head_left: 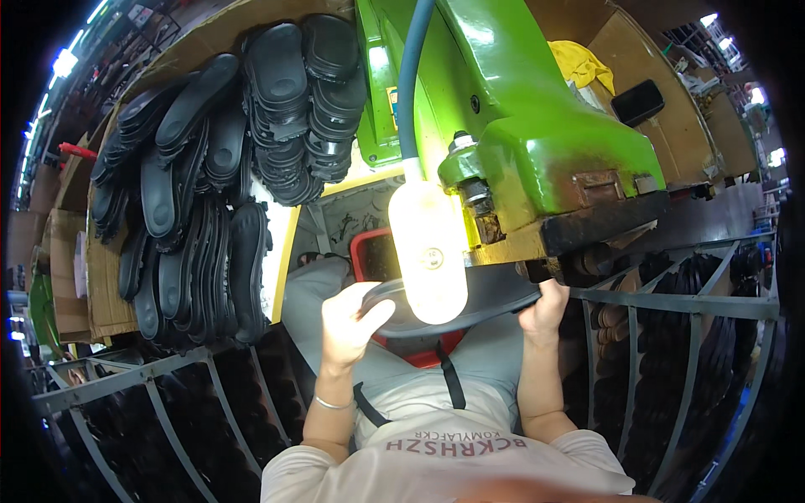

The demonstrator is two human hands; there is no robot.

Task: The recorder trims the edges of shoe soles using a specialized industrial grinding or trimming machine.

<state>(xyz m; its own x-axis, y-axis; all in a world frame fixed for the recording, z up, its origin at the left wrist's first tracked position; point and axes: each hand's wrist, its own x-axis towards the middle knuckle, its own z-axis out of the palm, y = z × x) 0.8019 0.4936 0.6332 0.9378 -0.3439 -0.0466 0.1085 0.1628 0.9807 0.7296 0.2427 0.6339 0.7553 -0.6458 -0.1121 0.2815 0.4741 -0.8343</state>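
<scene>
While the green machine (537, 126) fills the upper middle of our view, with its worn dark head overhanging toward the right, we sit beneath it with a pile of black shoe soles (218, 168) stacked on the cardboard-lined bench to our left and grey metal racks (671, 310) of more soles on both sides. A glowing work lamp (428, 251) hangs on a blue hose directly in front of us and hides the middle of what we hold. That is a single dark shoe sole (495, 300), lying nearly level with its long axis running left to right, rising slightly toward the machine head. Our left hand (352, 323) grips its near left end, thumb on top and fingers curled beneath. Our right hand (545, 308) is closed around the far right end, just under the machine's head, and so stands nearer to the working part. The sole thus spans between both hands, above a red container (369, 251) over our lap. A thin bracelet (333, 404) circles our left wrist.
</scene>
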